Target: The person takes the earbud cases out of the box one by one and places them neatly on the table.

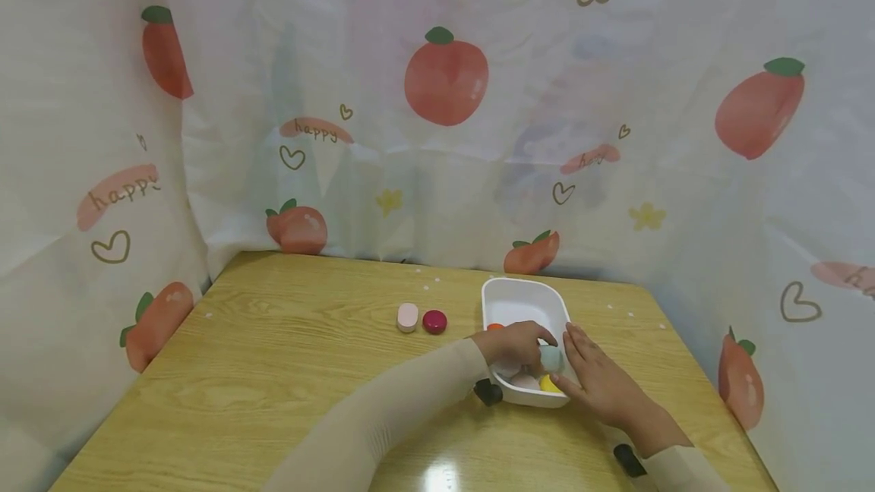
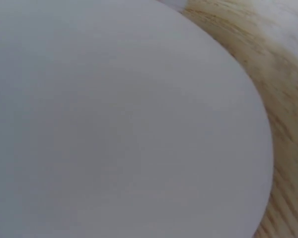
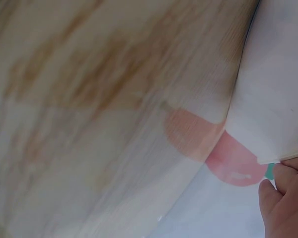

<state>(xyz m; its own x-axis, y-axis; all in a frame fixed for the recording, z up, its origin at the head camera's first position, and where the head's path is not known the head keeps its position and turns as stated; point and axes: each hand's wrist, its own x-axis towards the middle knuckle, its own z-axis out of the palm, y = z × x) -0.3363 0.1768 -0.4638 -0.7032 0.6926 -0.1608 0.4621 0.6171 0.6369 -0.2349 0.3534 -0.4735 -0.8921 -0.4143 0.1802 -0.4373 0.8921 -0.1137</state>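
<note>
A white open container (image 1: 522,286) with rounded corners stands on the table, several small coloured pieces in its near half. My left hand (image 1: 518,342) reaches in over its left side, fingers bent down onto a light blue rounded piece (image 1: 551,358), which they seem to pinch; the fingertips are partly hidden. Around it lie a yellow piece (image 1: 549,383), a pale pinkish piece (image 1: 525,381) and an orange one (image 1: 495,326). Along the container's right rim rests my right hand (image 1: 604,386), fingers straight, thumb at the near corner. A plain pale surface (image 2: 129,124) fills the left wrist view.
Left of the container, a pale pink rounded case (image 1: 407,317) and a dark red round case (image 1: 434,321) lie side by side on the wooden table (image 1: 287,370). A fruit-patterned white curtain (image 1: 383,59) encloses the back and both sides.
</note>
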